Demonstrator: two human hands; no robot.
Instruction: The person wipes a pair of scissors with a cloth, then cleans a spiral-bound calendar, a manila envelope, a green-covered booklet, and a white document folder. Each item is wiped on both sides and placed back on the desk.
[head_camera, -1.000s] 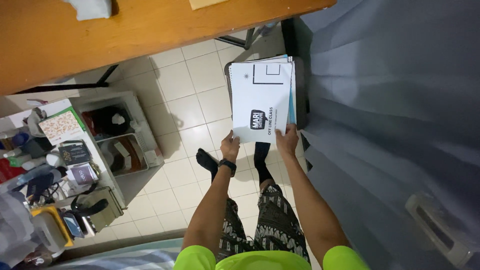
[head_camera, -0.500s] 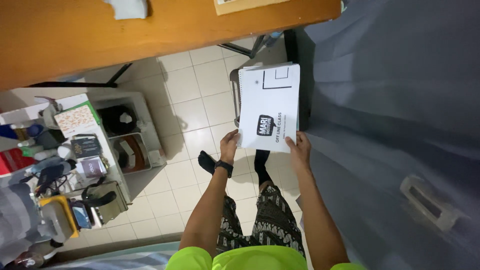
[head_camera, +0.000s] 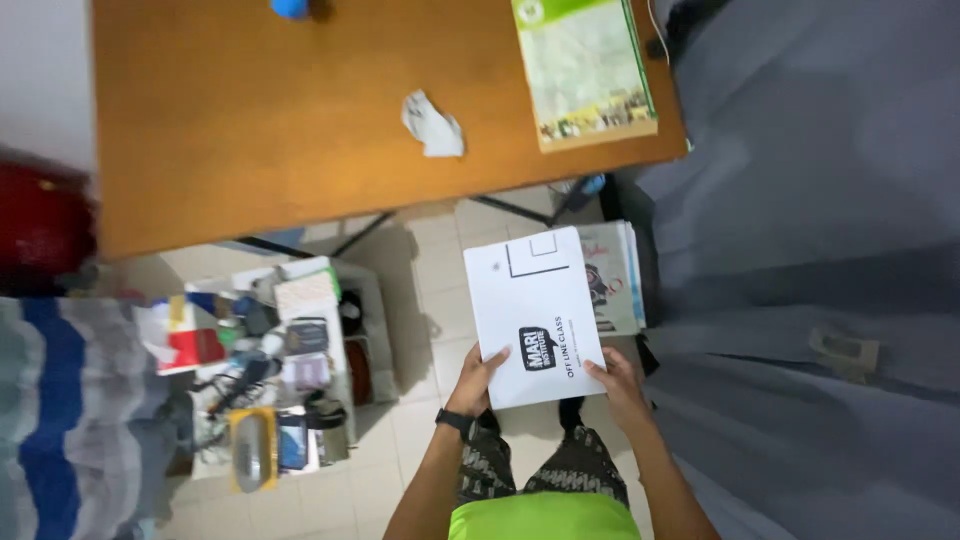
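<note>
Standing figure, viewed from above. The left hand (head_camera: 477, 378) and right hand (head_camera: 618, 384) each clamp a lower corner of a white envelope (head_camera: 534, 314), keeping it flat, printed face up. It is held over the tiled floor (head_camera: 432, 262), just short of the wooden table (head_camera: 300, 110); a paper stack (head_camera: 615, 275) lies beneath it.

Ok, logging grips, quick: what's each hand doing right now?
Left hand: closed on the white envelope, lower left edge.
Right hand: closed on the same envelope, lower right corner.
</note>
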